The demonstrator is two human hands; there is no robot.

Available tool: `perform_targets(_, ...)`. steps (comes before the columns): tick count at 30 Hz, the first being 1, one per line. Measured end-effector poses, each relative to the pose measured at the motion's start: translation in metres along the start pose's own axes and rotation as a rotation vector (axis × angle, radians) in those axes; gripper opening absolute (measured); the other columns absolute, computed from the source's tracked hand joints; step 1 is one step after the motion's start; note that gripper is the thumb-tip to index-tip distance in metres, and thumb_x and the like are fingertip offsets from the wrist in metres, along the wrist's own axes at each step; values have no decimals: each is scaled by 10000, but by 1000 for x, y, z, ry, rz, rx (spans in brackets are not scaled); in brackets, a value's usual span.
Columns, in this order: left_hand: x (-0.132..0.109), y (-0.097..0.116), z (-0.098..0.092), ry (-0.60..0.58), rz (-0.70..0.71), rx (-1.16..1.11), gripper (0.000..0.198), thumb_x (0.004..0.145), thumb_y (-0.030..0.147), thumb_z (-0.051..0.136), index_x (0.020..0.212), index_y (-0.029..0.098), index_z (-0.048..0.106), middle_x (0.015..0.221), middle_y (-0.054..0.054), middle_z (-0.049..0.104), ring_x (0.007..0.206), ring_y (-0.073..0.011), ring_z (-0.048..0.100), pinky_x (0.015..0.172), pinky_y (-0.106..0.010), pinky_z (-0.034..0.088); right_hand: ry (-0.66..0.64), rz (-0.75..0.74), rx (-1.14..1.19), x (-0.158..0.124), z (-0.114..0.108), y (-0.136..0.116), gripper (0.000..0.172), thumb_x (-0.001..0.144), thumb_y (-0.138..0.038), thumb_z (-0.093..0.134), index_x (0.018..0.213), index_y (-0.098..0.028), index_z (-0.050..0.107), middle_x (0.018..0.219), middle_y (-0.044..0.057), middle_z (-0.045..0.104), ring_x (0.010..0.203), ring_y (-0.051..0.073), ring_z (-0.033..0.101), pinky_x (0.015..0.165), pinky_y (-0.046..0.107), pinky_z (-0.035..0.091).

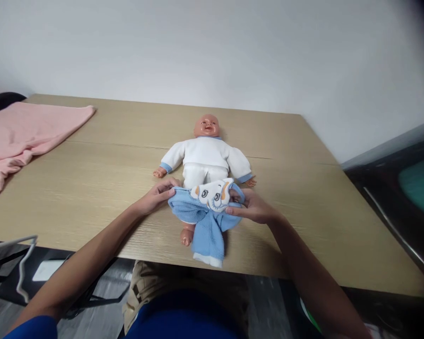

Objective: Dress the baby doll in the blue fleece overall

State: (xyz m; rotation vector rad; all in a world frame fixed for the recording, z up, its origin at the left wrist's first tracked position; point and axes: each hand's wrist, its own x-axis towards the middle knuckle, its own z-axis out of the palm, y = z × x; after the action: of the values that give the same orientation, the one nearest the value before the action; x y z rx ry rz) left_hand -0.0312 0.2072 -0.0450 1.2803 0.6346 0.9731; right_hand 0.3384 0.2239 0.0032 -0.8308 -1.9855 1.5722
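A baby doll [205,153] in a white top and white trousers with blue cuffs lies on its back on the table, head away from me. Over its legs I hold a blue fleecy garment [208,235] with a white, orange-edged patch bearing two embroidered eyes. My left hand [160,193] pinches the garment's left edge. On the other side, my right hand [254,205] grips its right edge, the fingers partly behind the cloth. One bare doll foot shows below the garment; the other is hidden.
The wooden table [120,169] runs back to a pale wall [198,52]. A pink cloth [31,129] lies at the far left. To the right stands a black chair-like object [392,188] with a teal part. A white cable [23,268] hangs at the lower left.
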Motion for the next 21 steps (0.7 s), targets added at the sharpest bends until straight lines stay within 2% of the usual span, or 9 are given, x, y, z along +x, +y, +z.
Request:
perform_targets(4, 4, -5, 4, 161, 21, -58, 519, 929, 674, 896, 953, 221, 643, 967, -5, 576, 858, -165, 538, 795, -296, 463, 199, -128, 98, 0, 3, 4, 444, 943, -636, 904, 1094, -247, 752, 1037, 41, 780, 985, 236, 734, 928, 376, 648)
perform_targets(7, 7, -1, 5, 238, 34, 52, 479, 971, 667, 854, 970, 225, 672, 983, -5, 574, 834, -163, 505, 774, -303, 438, 212, -135, -14, 2, 5, 6, 479, 1012, -691, 800, 1189, -254, 721, 1119, 71, 761, 1068, 270, 712, 981, 414, 651)
perform_targets(9, 9, 10, 7, 218, 72, 228, 431, 1018, 647, 808, 1051, 226, 719, 1058, -38, 642, 915, -194, 559, 842, -335, 463, 224, -114, -130, 5, 6, 5, 463, 1068, -689, 718, 1202, -247, 695, 1104, 71, 726, 1075, 274, 685, 1042, 442, 636)
perform_targets(11, 13, 27, 14, 154, 143, 476, 408, 1041, 603, 799, 1211, 234, 753, 1230, -90, 715, 1124, -257, 619, 1016, -393, 474, 249, -109, -188, 7, 8, 5, 454, 1090, -684, 683, 1186, -241, 677, 1073, 62, 697, 1055, 268, 668, 1097, 462, 614)
perform_targets(13, 22, 46, 28, 54, 215, 731, 471, 1022, 568, 840, 1355, 249, 744, 1419, -122, 722, 1348, -326, 587, 1195, -463, 400, 267, -124, -170, 9, 11, 4, 471, 1090, -690, 683, 1233, -241, 679, 1111, 69, 708, 1096, 272, 674, 1145, 469, 596)
perform_targets(15, 36, 63, 43, -95, 237, 885, 581, 943, 609, 915, 1365, 250, 741, 1480, -127, 724, 1407, -380, 562, 1251, -510, 352, 289, -149, -114, 10, 13, 4, 507, 1088, -697, 685, 1329, -251, 681, 1206, 86, 736, 1185, 285, 687, 1186, 466, 581)
perform_targets(18, 65, 76, 59, -309, 149, 975, 682, 834, 685, 971, 1292, 238, 737, 1345, -122, 758, 1331, -417, 597, 1197, -531, 397, 315, -162, -51, 9, 16, 4, 551, 1086, -693, 692, 1429, -263, 671, 1322, 105, 758, 1280, 294, 695, 1216, 456, 570)
perform_targets(21, 92, 76, 61, -443, -7, 987, 656, 778, 673, 996, 1143, 222, 690, 1081, -77, 735, 1131, -372, 657, 1006, -466, 503, 283, -147, -6, 7, 16, 3, 601, 1073, -693, 712, 1482, -256, 660, 1351, 119, 777, 1292, 296, 714, 1189, 449, 591)
